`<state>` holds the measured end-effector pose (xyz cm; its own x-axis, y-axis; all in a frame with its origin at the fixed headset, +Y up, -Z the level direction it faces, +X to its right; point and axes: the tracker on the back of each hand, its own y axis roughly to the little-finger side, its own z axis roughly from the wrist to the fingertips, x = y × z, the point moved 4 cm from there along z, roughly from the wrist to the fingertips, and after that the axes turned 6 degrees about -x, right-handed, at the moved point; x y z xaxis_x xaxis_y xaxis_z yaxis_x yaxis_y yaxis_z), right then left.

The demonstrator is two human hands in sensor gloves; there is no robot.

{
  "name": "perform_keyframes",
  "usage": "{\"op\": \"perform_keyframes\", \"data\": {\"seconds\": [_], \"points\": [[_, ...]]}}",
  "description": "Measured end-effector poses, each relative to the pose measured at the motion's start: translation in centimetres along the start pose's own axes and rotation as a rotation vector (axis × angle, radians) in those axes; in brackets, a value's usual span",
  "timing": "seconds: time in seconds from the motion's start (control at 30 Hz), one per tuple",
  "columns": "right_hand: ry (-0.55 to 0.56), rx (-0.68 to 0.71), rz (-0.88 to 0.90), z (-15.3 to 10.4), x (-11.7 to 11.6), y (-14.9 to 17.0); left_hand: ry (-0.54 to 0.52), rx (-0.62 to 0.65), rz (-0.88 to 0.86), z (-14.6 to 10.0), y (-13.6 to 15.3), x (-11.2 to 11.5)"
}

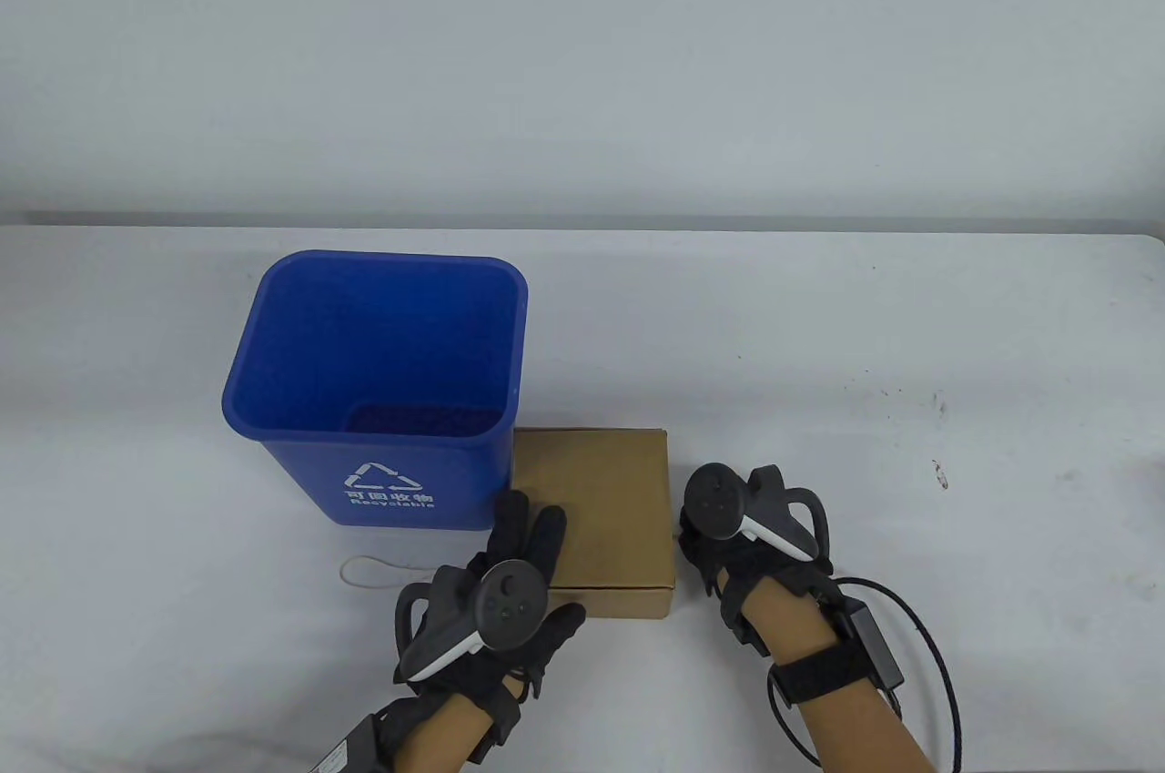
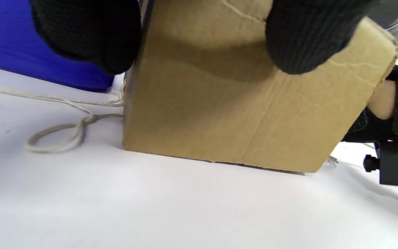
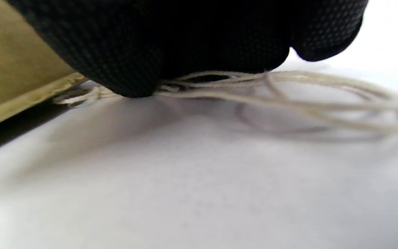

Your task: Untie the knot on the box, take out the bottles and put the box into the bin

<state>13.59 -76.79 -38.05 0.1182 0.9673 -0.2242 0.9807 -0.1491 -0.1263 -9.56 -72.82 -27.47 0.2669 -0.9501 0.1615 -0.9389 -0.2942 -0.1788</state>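
I am steadying the box (image 1: pixel 596 509) beside the bin (image 1: pixel 382 391) with my flat-fingered left hand (image 1: pixel 510 573) while my right hand (image 1: pixel 728 527) is pinching its loosened string (image 3: pixel 288 83) to pull it free.

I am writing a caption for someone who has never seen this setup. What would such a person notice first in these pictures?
First the blue bin, open and upright on the white table, with a recycling mark on its front. Right beside it lies a closed cardboard box; the left hand rests on its top and the right hand is low at its right side. Pale string trails on the table by the box.
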Motion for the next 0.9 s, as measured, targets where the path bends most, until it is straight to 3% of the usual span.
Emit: {"op": "perform_keyframes", "data": {"seconds": [0.4, 0.9], "points": [[-0.011, -0.065, -0.071, -0.6, 0.3, 2.1, -0.025, -0.005, 0.008, -0.1, -0.3, 0.0], [0.037, -0.329, -0.035, -0.6, 1.3, 8.7, -0.042, -0.014, 0.019, -0.4, -0.2, -0.1]]}}
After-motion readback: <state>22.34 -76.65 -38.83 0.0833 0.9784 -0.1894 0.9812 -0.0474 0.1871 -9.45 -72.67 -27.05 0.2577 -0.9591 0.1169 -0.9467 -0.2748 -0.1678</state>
